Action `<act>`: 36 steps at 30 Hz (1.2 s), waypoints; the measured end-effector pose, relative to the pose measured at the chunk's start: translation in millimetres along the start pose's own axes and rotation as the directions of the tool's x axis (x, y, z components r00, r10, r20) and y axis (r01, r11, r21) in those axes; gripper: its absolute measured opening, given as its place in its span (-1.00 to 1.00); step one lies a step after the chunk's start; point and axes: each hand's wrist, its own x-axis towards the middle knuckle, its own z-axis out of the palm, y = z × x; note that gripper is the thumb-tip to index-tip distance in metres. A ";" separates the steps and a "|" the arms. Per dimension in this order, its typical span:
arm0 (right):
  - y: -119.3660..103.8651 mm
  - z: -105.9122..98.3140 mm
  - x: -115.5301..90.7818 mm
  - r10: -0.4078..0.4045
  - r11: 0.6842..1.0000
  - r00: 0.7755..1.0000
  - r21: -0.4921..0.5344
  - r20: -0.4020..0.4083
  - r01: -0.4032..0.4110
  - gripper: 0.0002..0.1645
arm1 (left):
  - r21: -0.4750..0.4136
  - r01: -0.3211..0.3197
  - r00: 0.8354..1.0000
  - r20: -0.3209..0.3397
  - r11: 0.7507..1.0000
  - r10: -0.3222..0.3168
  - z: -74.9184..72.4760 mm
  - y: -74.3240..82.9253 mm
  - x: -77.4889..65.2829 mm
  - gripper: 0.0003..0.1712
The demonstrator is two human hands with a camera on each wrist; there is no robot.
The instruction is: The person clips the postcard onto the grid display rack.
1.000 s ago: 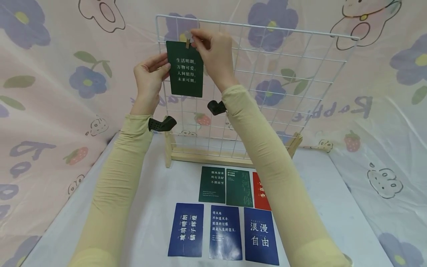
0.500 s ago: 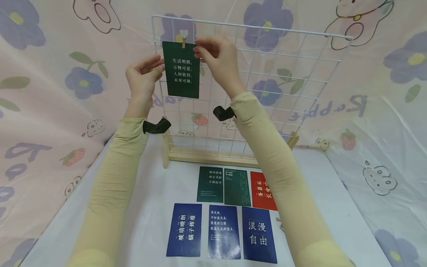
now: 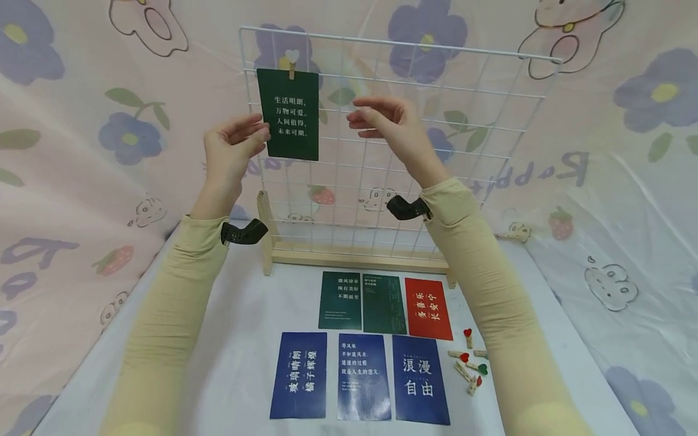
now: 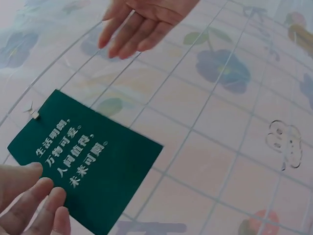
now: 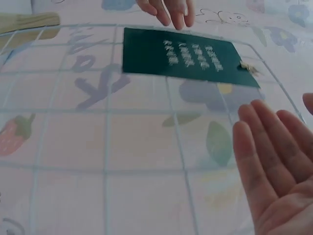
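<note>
A dark green card (image 3: 289, 115) with white lettering hangs at the upper left of a white wire grid (image 3: 382, 154), held at its top by a small wooden clothespin (image 3: 291, 72) with a white heart. My left hand (image 3: 231, 148) is at the card's left edge, fingers loosely bent; in the left wrist view its fingertips (image 4: 57, 198) overlap the card's edge, and contact is hard to tell. To the right of the card, apart from it, my right hand (image 3: 395, 124) holds nothing. The right wrist view shows its fingers (image 5: 264, 156) extended, palm visible.
A wooden base (image 3: 354, 259) carries the grid. On the white table lie two green cards (image 3: 340, 301), a red card (image 3: 428, 309) and three blue cards (image 3: 364, 376). Several heart clothespins (image 3: 463, 357) lie beside my right sleeve. Patterned cloth surrounds everything.
My right hand has let go of the clothespin, passed the card's upper right corner and drawn away rightward and down. My left hand has slid slightly lower along the card's left edge.
</note>
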 end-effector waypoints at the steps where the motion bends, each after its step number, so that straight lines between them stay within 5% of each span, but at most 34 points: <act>1: 0.8 -3.4 -4.2 0.007 1.000 1.000 -0.004 0.001 -0.007 -0.66 | 0.006 0.009 1.000 0.017 1.000 -0.009 -0.1 -0.7 -2.6 -0.61; 9: 12.4 -28.5 -41.0 0.036 0.996 0.999 -0.087 0.030 -0.033 -0.63 | 0.089 0.094 0.981 0.159 0.992 -0.107 -0.7 -7.2 -22.3 -0.50; 17: 20.0 -50.1 -82.0 0.091 0.976 0.994 -0.204 0.059 -0.077 -0.63 | 0.229 0.143 0.945 0.257 0.963 -0.202 -4.6 -21.4 -39.7 -0.45; 26: 34.5 -77.9 -131.2 0.163 0.937 0.986 -0.318 0.033 -0.144 -0.60 | 0.337 0.148 0.915 0.311 0.930 -0.259 -11.3 -48.6 -53.8 -0.43; 36: 54.8 -106.3 -182.0 0.198 0.919 0.980 -0.343 -0.032 -0.197 -0.59 | 0.366 0.240 0.865 0.340 0.899 -0.369 -19.6 -88.5 -63.3 -0.40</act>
